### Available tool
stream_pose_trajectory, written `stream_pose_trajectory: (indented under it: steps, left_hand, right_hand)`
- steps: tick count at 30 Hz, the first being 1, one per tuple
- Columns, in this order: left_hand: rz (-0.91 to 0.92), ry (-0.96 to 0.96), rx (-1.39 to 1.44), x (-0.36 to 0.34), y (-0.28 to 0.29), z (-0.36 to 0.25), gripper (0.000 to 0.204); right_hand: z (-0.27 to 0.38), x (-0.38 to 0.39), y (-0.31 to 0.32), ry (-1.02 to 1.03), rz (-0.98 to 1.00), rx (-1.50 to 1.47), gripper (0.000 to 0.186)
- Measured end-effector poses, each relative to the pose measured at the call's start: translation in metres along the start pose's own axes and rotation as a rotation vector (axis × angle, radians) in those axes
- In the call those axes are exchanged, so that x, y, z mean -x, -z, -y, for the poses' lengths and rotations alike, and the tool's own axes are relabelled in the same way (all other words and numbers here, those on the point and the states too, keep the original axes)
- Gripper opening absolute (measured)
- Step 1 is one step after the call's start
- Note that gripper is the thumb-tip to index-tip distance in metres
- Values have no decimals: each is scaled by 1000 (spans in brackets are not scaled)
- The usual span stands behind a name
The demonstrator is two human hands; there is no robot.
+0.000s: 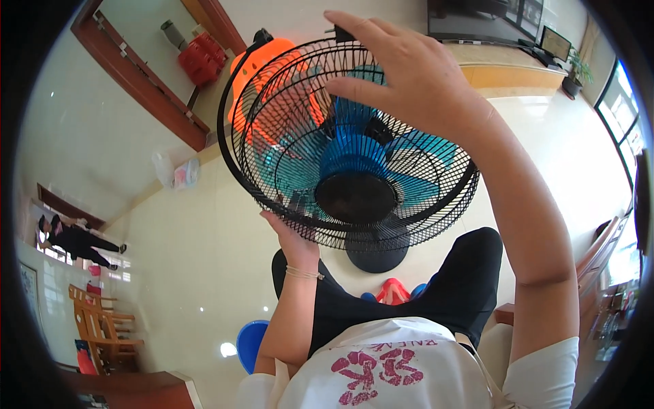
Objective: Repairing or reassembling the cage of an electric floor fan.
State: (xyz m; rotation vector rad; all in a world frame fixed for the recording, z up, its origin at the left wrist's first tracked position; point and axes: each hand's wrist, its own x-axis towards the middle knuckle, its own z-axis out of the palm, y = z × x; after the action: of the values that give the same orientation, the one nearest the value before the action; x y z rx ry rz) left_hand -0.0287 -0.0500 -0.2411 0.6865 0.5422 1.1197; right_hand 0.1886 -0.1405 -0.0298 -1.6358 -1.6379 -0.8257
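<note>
A fan (357, 198) with a black wire cage, teal-blue blades and a round black centre is tilted in front of me, its black base (376, 256) just below the cage. My left hand (294, 240) holds the lower left rim of the cage, partly hidden by the wires. My right hand (415, 78) is over the top of the cage near a black clip, thumb and fingers apart; I cannot tell whether the fingertips touch it. An orange plastic piece (266, 48) with holes shows behind the cage.
A person (73, 238) in dark clothes is at far left, near wooden chairs (102, 320). A blue bucket (248, 344) is by my left arm. Red stools (201, 58) show through a doorway. A screen (484, 20) stands on a ledge (504, 78); white bags (178, 174) lie by the wall.
</note>
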Motion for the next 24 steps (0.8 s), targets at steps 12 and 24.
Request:
stream_pose_trajectory:
  steps: [12,24]
  left_hand:
    - [55,40,45,0,1,-1,82]
    - [-43,57,18,5,-4,-5,84]
  right_hand:
    - [0,1,1,-36,31,-63,71]
    - [-5,1,-5,-10,-48,-7,70]
